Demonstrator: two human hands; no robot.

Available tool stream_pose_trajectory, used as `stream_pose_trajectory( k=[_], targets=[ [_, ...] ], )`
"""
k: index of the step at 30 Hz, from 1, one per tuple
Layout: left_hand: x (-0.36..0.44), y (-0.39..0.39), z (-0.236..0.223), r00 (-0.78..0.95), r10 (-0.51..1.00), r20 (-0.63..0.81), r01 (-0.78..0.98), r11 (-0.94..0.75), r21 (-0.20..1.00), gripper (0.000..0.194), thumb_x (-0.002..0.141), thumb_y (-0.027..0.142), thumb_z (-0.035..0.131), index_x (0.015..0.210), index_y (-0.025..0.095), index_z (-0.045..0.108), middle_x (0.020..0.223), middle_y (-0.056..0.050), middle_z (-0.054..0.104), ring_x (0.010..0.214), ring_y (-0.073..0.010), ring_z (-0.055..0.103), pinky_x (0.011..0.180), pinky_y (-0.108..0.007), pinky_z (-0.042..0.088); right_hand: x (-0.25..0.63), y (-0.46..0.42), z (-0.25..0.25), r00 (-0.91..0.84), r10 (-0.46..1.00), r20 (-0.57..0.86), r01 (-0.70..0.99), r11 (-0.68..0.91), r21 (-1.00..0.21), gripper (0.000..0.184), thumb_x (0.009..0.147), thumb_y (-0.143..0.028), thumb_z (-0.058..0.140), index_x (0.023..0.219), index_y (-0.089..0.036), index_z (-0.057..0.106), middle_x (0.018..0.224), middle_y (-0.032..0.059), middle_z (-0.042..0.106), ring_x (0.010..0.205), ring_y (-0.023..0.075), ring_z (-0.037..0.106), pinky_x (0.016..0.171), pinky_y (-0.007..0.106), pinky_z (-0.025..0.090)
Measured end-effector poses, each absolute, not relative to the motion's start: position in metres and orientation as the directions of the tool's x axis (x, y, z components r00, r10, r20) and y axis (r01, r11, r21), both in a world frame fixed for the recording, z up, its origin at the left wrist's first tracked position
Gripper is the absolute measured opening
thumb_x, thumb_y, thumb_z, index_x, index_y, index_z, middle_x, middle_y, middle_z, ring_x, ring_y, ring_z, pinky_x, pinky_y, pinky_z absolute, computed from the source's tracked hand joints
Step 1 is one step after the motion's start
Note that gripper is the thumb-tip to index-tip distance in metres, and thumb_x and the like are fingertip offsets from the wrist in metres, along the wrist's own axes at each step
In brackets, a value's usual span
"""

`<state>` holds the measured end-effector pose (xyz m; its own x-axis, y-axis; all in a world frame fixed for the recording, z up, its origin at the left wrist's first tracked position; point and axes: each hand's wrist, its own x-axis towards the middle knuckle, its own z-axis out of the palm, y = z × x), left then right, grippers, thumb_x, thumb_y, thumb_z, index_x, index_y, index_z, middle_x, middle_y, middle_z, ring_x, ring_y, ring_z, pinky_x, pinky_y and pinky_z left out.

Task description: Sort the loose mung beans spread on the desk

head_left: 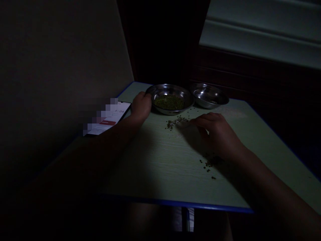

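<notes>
My left hand [142, 105] is closed at the left rim of a shiny metal bowl [167, 111], its fingertips partly hidden there. Small greenish seeds [170, 101] lie in the bottom of this bowl. My right hand [215, 132] hovers low over the table with fingers bent together. A faint, blurred shape shows at its fingertips, too dim to name. Just left of these fingertips, a loose patch of seeds [173, 123] is spread on the tabletop. Beneath my right wrist lies another small scatter of seeds [208, 164], partly in shadow.
A second metal bowl [210, 99] stands behind my right hand. At the left table edge lies a phone [110, 117] with its screen lit. The pale green table [155, 180] has a blue edge, and a wall [62, 50] rises along its left side. The room is dark.
</notes>
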<state>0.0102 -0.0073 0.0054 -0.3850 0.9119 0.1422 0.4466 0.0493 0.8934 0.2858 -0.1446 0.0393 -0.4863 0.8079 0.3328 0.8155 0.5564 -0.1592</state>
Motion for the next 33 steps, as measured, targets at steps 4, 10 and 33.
stream_pose_trajectory(
  k=[4, 10, 33],
  targets=[
    [0.011, -0.008, 0.005, -0.374, 0.916, 0.143, 0.444, 0.042, 0.895, 0.021, 0.110, 0.019, 0.062, 0.093, 0.029, 0.068, 0.122, -0.015, 0.086, 0.140, -0.0402, 0.080, 0.128, -0.052, 0.060, 0.278, -0.146, 0.040, -0.461, 0.843, 0.278, 0.853, 0.508, -0.124, 0.057, 0.105, 0.005, 0.062, 0.137, -0.025, 0.100, 0.122, 0.0147, 0.099, 0.112, 0.0342, 0.090, 0.103, 0.047, 0.063],
    [0.011, -0.006, 0.006, -0.369, 0.916, 0.155, 0.475, 0.042, 0.879, 0.025, 0.112, 0.017, 0.060, 0.090, 0.028, 0.062, 0.128, -0.019, 0.086, 0.146, -0.0423, 0.078, 0.132, -0.054, 0.058, 0.276, -0.147, 0.040, -0.372, 0.876, 0.306, 0.898, 0.424, -0.121, 0.058, 0.108, 0.002, 0.060, 0.143, -0.023, 0.100, 0.125, 0.0182, 0.099, 0.113, 0.0366, 0.091, 0.095, 0.046, 0.067],
    [0.017, -0.012, 0.010, -0.382, 0.913, 0.144, 0.453, 0.050, 0.890, 0.026, 0.114, 0.016, 0.061, 0.090, 0.027, 0.064, 0.121, -0.016, 0.085, 0.142, -0.0408, 0.080, 0.129, -0.055, 0.059, 0.272, -0.158, 0.048, -0.442, 0.875, 0.198, 0.855, 0.478, -0.201, 0.058, 0.106, 0.005, 0.070, 0.143, -0.026, 0.102, 0.128, 0.0160, 0.101, 0.113, 0.0379, 0.099, 0.099, 0.046, 0.078]
  ],
)
